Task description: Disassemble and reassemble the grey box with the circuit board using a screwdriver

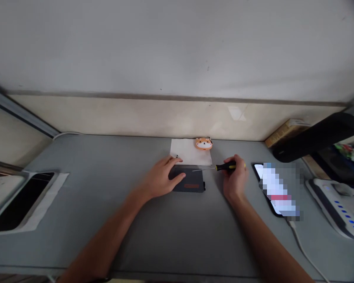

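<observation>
A dark grey flat case (196,179) with a brown patch and a small black loop on its right edge lies on the desk. My left hand (162,179) rests over its left end, thumb and fingers apart. In my right hand (235,181) is a screwdriver (224,166) with a black and yellow handle. Its thin metal shaft points left, and the tip is over the upper part of the case; whether it touches is unclear. Beyond the case lies a sheet of white paper (185,151), with small dark specks by my left fingertips. An orange dog-face case (204,144) sits on the paper.
A lit phone (275,188) with a white cable lies to the right, beside a white power strip (336,208). A black cylindrical object (318,135) leans behind them near a box (286,131). At left, a dark-screened device (23,202) lies on white paper.
</observation>
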`<state>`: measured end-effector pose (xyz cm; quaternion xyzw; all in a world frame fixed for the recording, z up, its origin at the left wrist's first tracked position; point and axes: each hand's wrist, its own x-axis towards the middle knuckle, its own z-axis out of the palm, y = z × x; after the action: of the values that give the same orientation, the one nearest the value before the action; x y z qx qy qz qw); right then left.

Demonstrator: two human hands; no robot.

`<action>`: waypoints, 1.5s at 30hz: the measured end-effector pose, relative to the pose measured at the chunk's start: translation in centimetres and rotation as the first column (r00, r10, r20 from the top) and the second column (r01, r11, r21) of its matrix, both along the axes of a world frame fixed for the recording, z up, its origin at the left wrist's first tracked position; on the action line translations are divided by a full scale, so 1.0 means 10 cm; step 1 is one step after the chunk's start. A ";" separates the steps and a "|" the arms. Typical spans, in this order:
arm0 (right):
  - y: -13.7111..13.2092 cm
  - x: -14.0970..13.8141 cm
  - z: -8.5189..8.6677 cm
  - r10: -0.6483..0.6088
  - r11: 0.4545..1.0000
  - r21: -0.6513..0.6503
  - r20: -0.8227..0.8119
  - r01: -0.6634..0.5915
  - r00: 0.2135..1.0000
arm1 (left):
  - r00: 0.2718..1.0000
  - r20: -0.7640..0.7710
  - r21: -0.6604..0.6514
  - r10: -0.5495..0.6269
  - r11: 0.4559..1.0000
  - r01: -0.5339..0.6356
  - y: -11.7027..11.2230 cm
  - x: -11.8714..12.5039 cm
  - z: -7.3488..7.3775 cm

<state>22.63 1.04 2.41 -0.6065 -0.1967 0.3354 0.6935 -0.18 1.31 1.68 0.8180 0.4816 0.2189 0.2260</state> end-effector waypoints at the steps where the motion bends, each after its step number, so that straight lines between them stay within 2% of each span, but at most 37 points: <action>1: 0.00 0.01 -0.01 0.016 1.000 0.007 0.006 -0.016 1.000 | 1.000 -0.013 0.013 0.007 1.000 -0.006 -0.01 0.00 0.00; 5: 0.01 0.04 0.00 0.088 0.995 0.034 0.039 -0.090 0.995 | 0.997 -0.036 0.044 0.061 0.997 -0.059 0.01 -0.01 0.03; 10: 0.00 0.03 0.03 0.070 0.998 0.009 -0.013 -0.070 0.997 | 0.996 -0.086 -0.056 -0.018 0.998 0.013 0.02 -0.05 0.10; 17: 0.05 0.02 -0.03 0.109 0.992 -0.063 0.029 -0.107 0.994 | 0.991 0.070 -0.143 -0.111 0.982 0.120 0.00 -0.11 0.18; 20: 0.11 0.00 -0.02 0.190 0.974 -0.143 0.071 -0.178 0.979 | 0.983 0.128 -0.180 -0.135 0.971 0.157 0.03 -0.13 0.16; 23: 0.13 -0.02 0.01 0.280 0.949 -0.189 0.144 -0.251 0.949 | 0.981 0.164 -0.203 -0.101 0.970 0.134 0.07 -0.13 0.10; 30: 0.04 -0.02 0.03 0.351 0.936 -0.105 0.260 -0.335 0.900 | 0.972 0.234 -0.184 0.023 0.983 0.021 0.09 -0.08 -0.01; 33: 0.01 -0.01 0.05 0.357 0.934 -0.075 0.290 -0.350 0.888 | 0.971 0.241 -0.218 0.002 0.975 0.052 0.06 -0.10 0.02; 38: 0.00 0.00 0.05 0.392 0.920 -0.103 0.294 -0.379 0.872 | 0.975 0.222 -0.268 -0.027 0.959 0.088 0.05 -0.12 0.06; 40: -0.01 -0.01 0.04 0.373 0.928 -0.090 0.294 -0.363 0.880 | 0.970 0.241 -0.258 -0.026 0.962 0.090 0.06 -0.11 0.05; 45: -0.02 -0.02 0.05 0.382 0.923 -0.082 0.290 -0.375 0.877 | 0.963 0.264 -0.141 -0.056 0.985 0.096 0.07 -0.09 0.00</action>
<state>22.47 0.80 2.90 -0.6083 -0.4107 0.3705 0.5693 -1.05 1.98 1.66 0.7806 0.4314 0.2775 0.3571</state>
